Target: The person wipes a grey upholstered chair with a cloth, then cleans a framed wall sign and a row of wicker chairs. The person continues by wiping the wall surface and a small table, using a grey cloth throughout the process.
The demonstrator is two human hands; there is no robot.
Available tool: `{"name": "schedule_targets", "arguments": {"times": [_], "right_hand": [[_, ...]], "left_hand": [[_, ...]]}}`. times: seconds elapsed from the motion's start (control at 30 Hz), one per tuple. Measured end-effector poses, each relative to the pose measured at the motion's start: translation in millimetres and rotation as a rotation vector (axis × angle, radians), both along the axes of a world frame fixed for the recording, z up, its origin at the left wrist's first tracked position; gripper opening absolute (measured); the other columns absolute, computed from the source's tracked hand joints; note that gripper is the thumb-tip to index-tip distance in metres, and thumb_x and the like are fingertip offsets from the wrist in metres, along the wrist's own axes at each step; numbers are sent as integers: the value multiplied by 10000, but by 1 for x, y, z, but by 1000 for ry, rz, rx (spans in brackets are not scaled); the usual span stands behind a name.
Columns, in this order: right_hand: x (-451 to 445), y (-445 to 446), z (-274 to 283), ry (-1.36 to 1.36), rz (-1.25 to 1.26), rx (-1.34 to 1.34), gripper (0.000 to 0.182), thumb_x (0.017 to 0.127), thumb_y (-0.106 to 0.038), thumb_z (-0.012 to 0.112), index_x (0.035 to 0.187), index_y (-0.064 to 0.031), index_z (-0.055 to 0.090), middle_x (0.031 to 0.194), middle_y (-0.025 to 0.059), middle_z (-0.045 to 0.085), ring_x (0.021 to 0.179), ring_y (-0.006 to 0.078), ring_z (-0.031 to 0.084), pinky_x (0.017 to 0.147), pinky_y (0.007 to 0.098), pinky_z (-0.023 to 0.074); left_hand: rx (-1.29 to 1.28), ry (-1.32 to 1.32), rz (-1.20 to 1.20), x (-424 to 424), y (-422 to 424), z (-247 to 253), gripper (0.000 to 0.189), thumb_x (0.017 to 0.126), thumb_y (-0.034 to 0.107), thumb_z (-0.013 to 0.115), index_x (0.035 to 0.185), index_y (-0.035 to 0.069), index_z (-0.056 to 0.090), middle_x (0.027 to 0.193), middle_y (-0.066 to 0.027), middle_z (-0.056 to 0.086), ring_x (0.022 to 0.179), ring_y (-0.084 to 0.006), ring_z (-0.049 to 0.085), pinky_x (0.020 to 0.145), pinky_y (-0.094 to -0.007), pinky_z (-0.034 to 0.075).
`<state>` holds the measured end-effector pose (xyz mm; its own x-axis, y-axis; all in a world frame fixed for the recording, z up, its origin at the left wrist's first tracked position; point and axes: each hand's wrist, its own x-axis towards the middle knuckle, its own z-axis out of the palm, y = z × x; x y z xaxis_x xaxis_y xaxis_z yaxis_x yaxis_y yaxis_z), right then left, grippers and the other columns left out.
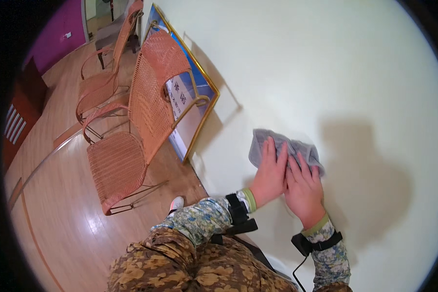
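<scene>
A grey cloth point(257, 146) lies flat against a smooth white wall point(295, 73), its surface wrinkled. My left hand point(270, 179) presses on the cloth's left and middle part with outstretched fingers. Right beside it, my right hand point(304, 191) holds down the cloth's lower right part, fingers pointing up over it. The two hands touch near the thumbs. What lies beneath the palms is hidden.
Left of me stands a woven wicker armchair point(116, 164), with a second wicker chair point(96, 91) behind it. A gold-framed board bearing writing point(195, 113) leans at the wall behind the nearer chair. Wood-look flooring point(69, 204) spreads below; a dark upholstered chair point(113, 34) is farther off.
</scene>
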<state>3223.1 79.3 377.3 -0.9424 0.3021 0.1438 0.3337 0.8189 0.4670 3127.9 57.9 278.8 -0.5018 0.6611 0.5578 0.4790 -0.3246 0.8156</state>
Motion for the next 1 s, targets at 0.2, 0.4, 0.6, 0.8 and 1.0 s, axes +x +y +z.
{"name": "schedule_targets", "arguments": {"times": [0.2,0.4,0.6,0.8,1.0], "right_hand": [[-16,0,9,-85,-195,1,389,745,-168,606,1111,-41,569,1231,91,502,1249,325,385,959,522,308],[-15,14,13,19,-279,143,479,729,-200,631,1177,-71,522,1309,127,439,1291,398,304,983,609,235],[-47,14,24,87,-307,182,505,762,-260,645,1226,-114,512,1368,83,410,1284,361,335,926,555,306],[-118,31,34,179,-74,227,391,794,-182,582,1161,-50,558,1342,92,449,1277,277,375,911,474,345],[-151,41,17,306,130,248,377,786,-114,504,1130,29,564,1310,118,471,1245,253,410,937,400,353]], "left_hand": [[-24,98,-182,-30,-1,3,733,711,91,604,1363,-6,282,1358,-408,168,1250,-567,212,1036,-575,217],[154,239,-180,-63,21,10,638,752,90,579,1349,63,356,1399,-318,207,1293,-498,207,1023,-582,221],[131,212,-22,-105,41,39,560,814,149,567,1338,67,385,1421,-289,206,1303,-465,221,1031,-559,221],[198,185,145,-156,61,49,575,817,183,557,1344,46,374,1432,-287,194,1309,-469,208,1038,-566,204],[261,215,272,-191,72,29,575,823,166,536,1332,-25,350,1423,-316,185,1300,-489,212,1070,-514,197]]}}
